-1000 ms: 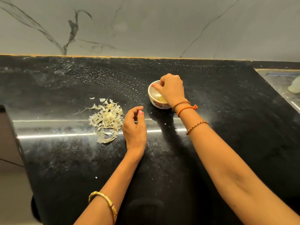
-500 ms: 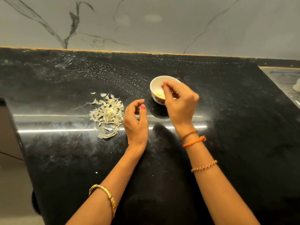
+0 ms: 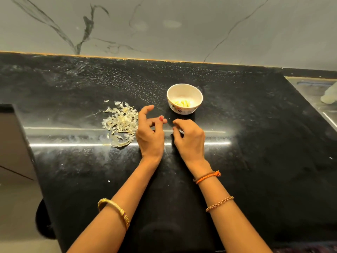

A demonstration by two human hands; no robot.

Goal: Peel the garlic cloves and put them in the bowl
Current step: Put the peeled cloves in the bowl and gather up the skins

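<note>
Left hand: the left hand (image 3: 150,133) hovers low over the counter (image 3: 255,152), fingers loosely curled, thumb and forefinger apart, nothing visible between them.
Right hand: the right hand (image 3: 189,137) sits just beside it, fingers bent and relaxed; I see no clove in it, so it reads as released.
Bowl: the bowl (image 3: 184,88) stands upright just beyond the hands, near the right one, apart from both.
Cloves: the peeled garlic cloves (image 3: 182,103) lie pale and yellow in the bottom of the bowl.
Skins: the pile of skins (image 3: 121,123) lies just to the left of the left hand, spread flat on the counter.
Unpeeled cloves: none that I can make out on the dark counter.
Step in hand: by my reading, the drop is done and the hands are regrouping.
Doing it well: if another clove turns up, pinch it near the root end, strip the skin toward the pile, and keep flakes out of the bowl.
Change: a second ago the right hand was right over the bowl; now it has pulled back beside the left, and the left has opened a little.
</note>
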